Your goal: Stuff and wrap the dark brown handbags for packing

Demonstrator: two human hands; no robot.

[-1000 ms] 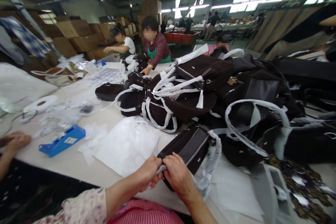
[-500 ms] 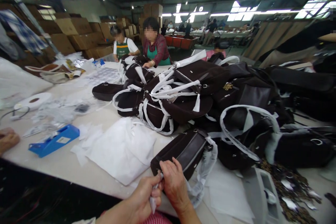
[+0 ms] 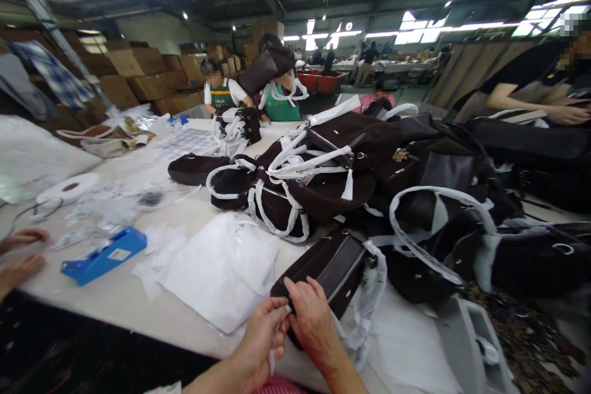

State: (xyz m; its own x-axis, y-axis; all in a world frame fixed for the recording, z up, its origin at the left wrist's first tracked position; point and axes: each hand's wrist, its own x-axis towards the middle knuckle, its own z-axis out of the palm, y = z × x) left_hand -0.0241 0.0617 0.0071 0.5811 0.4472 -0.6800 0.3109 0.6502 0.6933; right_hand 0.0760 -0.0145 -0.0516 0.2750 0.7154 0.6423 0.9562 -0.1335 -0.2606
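Observation:
A dark brown handbag [image 3: 318, 268] lies on its side at the table's near edge, with a smooth leather-like band across it. Its strap [image 3: 369, 308], wrapped in translucent white material, hangs down on the right. At the bag's near end, my left hand [image 3: 261, 335] pinches a thin white strip, whose tail shows below the fingers. My right hand [image 3: 314, 323] grips that same end, its fingers bent over the bag and its thumb side close to the left fingertips. A small shiny bit shows between the hands; its kind is hidden.
A heap of dark bags [image 3: 332, 191] with white-wrapped handles fills the middle. White sheets [image 3: 221, 271], a blue tape dispenser [image 3: 106, 255] and a white roll [image 3: 69, 188] lie left. A grey dispenser [image 3: 475, 345] stands right. A co-worker's hands [image 3: 23, 258] are at the left edge.
My hands stay at the bag's end, with slight finger shifts. Across the table, a co-worker has raised a dark bag. More of the person at right shows, and both hands show at left.

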